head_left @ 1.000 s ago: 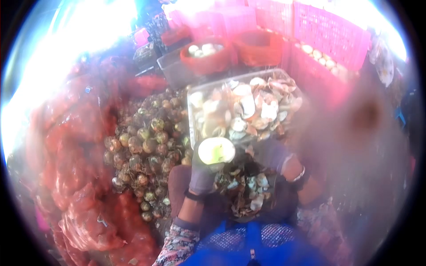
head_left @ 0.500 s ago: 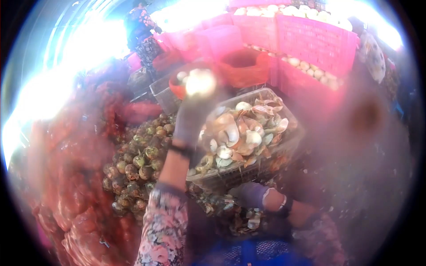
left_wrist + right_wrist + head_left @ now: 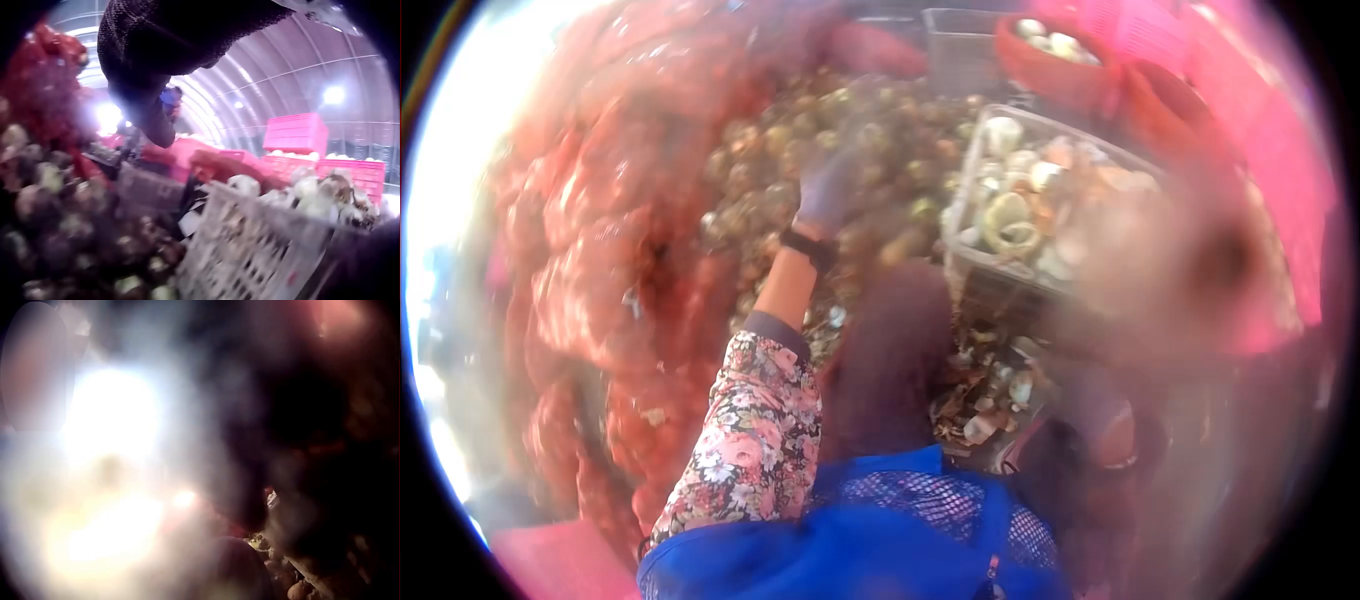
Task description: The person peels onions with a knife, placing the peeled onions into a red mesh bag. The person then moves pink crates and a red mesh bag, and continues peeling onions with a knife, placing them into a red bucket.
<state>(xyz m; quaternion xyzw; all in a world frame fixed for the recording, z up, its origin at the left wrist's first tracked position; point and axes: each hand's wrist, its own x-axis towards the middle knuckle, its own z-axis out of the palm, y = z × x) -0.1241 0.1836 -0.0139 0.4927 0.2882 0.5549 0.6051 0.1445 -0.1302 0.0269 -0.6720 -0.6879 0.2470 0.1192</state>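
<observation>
My gloved left hand (image 3: pixel 828 190), blurred, reaches over the heap of unpeeled onions (image 3: pixel 775 150). In the left wrist view its dark glove (image 3: pixel 159 56) hangs above the onions (image 3: pixel 56 212) with a finger pointing down and nothing held in sight. My right hand (image 3: pixel 1092 400) stays low at the right, near a scatter of onion peelings (image 3: pixel 990 400); haze and glare hide its fingers and whatever they may hold. Between the hands, farther forward, stands a clear plastic crate (image 3: pixel 1000 265) filled with peeled skins and pale onion pieces.
Red mesh sacks (image 3: pixel 600 270) are piled along the left. At the back, a red basin (image 3: pixel 1045 68) of peeled onions stands beside another clear bin (image 3: pixel 965 50). Pink crates (image 3: pixel 294 134) with white onions stand farther off. My knee (image 3: pixel 895 350) juts up between heap and peelings.
My left hand carried a peeled onion forward to the red basin and now is over the unpeeled heap without it. The head view has turned left and down. My right hand stays low.
</observation>
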